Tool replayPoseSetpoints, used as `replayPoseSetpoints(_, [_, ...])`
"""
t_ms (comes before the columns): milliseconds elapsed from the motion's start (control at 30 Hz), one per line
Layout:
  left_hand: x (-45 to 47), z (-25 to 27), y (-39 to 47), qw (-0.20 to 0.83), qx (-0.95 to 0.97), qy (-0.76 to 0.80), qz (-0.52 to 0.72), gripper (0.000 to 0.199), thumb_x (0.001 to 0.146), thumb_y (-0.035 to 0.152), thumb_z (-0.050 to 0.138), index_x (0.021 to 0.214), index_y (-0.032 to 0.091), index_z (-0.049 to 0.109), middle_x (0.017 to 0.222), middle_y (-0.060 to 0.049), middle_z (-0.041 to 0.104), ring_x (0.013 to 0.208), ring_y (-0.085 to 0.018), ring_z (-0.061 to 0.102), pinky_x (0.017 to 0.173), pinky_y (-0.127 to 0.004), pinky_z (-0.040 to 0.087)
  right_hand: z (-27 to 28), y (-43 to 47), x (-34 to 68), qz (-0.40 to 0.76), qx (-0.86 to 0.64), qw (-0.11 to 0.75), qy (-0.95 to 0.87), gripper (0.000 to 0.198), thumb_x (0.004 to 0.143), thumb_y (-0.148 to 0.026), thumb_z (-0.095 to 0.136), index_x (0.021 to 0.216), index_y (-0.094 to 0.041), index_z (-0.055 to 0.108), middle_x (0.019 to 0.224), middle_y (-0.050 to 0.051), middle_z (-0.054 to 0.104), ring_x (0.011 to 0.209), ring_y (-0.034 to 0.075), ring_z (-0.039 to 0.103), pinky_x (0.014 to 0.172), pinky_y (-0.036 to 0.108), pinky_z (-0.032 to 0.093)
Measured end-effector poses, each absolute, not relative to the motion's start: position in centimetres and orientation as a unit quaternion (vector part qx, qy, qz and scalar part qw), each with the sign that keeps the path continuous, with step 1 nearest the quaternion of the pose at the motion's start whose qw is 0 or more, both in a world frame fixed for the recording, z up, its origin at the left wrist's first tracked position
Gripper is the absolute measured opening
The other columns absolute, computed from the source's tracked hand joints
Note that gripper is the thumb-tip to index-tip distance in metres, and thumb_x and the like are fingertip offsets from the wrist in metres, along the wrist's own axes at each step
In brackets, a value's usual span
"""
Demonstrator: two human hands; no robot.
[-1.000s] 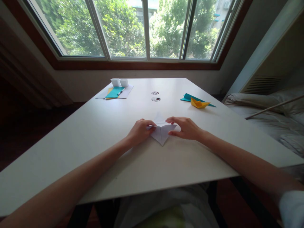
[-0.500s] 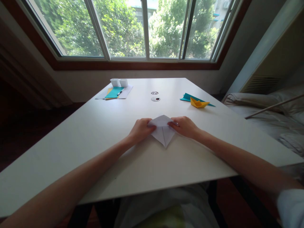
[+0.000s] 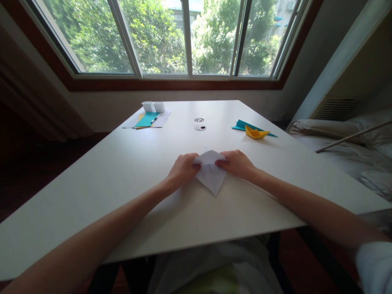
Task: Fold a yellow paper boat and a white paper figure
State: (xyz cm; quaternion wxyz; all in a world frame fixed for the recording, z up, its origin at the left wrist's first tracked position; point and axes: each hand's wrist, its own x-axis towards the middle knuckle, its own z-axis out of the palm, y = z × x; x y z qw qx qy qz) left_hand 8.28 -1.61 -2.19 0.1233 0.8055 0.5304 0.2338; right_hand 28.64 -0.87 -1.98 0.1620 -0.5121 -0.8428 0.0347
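A folded sheet of white paper [image 3: 211,175] is held low over the near middle of the table, one point towards me and a blunter peak away from me. A crease runs down its centre below a folded top layer. My left hand [image 3: 186,166] pinches its left corner, thumb on top. At the right corner, my right hand [image 3: 236,164] grips the paper the same way. The fingers under the paper are partly hidden.
On the white table [image 3: 122,171], a yellow paper boat [image 3: 256,132] stands by a teal folded paper [image 3: 241,124] at right. Two round stickers [image 3: 200,128] lie centrally. Far left are teal paper [image 3: 148,119], a pen [image 3: 155,119] and white cups [image 3: 153,107].
The white paper's near point has shifted slightly towards me and to the right. My hands have come a little closer together, both still gripping its corners.
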Motion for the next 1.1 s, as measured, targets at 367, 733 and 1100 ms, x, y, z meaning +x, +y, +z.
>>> replayPoseSetpoints(367, [8.1,-1.9,-1.2,0.131,0.777,0.57,0.232,0.016,0.07,0.025,0.049,0.072,0.016,0.063,0.07,-0.003,0.064,0.066,-0.018,0.056,0.056,-0.024,0.038,-2.1,-1.1,28.4,0.061,-0.514,0.173,-0.838,0.017,0.079,-0.032,0.049,0.076,-0.02,0.061,0.072,0.003,0.065,0.064,0.015,0.056,0.053,0.023,0.032])
replayPoseSetpoints(733, [8.5,-2.6,-1.2,0.117,0.805,0.515,0.27,0.02,0.074,0.02,0.045,0.074,0.015,0.064,0.078,-0.004,0.064,0.072,-0.017,0.056,0.064,-0.024,0.041,-2.1,-0.3,28.8,0.147,-0.497,0.23,-0.824,0.014,0.076,-0.028,0.055,0.083,-0.019,0.064,0.081,0.002,0.067,0.07,0.013,0.059,0.061,0.021,0.04])
replayPoseSetpoints(1100, [8.1,-3.0,-1.1,0.122,0.761,0.579,0.265,0.027,0.076,0.032,0.046,0.071,0.013,0.065,0.069,-0.003,0.065,0.061,-0.015,0.054,0.055,-0.023,0.036,-2.7,0.8,31.3,0.293,-0.472,0.281,-0.783,0.025,0.069,-0.04,0.063,0.078,-0.017,0.064,0.074,0.003,0.066,0.071,0.016,0.061,0.063,0.026,0.047])
